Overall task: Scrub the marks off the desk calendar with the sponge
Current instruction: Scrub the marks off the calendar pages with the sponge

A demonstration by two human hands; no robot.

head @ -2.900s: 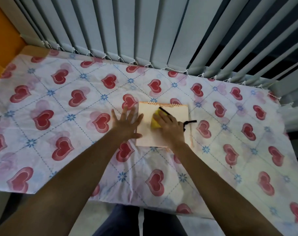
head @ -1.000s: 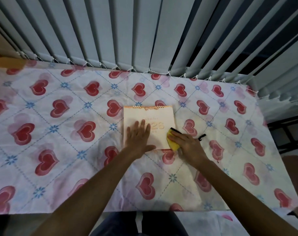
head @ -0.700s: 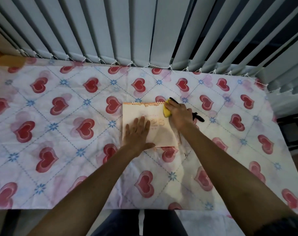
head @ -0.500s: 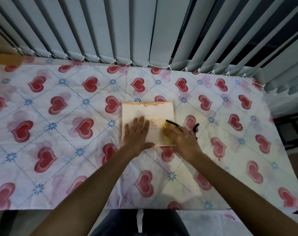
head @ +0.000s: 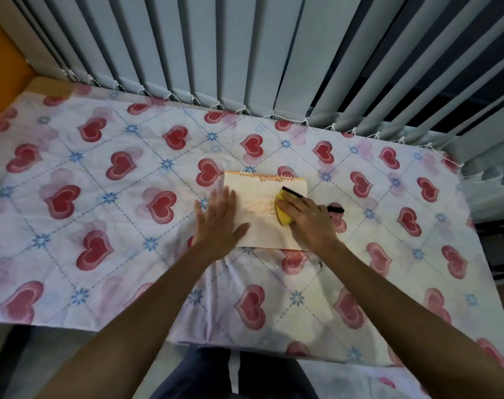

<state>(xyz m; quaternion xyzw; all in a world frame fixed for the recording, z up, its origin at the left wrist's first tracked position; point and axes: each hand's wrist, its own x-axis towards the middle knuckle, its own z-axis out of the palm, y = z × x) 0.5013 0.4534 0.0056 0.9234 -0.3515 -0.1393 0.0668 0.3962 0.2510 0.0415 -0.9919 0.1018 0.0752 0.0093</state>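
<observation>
The pale peach desk calendar (head: pixel 263 228), spiral-bound along its far edge, lies flat on the heart-print tablecloth (head: pixel 101 220). My left hand (head: pixel 217 221) lies flat with fingers spread across the calendar's left edge, pinning it. My right hand (head: pixel 307 218) presses a yellow sponge (head: pixel 282 211) with a dark scrub side onto the right half of the page. Faint orange print shows between the hands. My right hand covers most of the sponge.
A black marker (head: pixel 335 209) lies on the cloth just right of my right hand. Grey vertical blinds (head: pixel 245 53) with a bead chain hang along the table's far edge. The near table edge and my dark trousers (head: pixel 230 375) are below.
My right hand has carried the sponge up the page from the calendar's lower right corner to its right middle. My left hand has slid to the calendar's left edge.
</observation>
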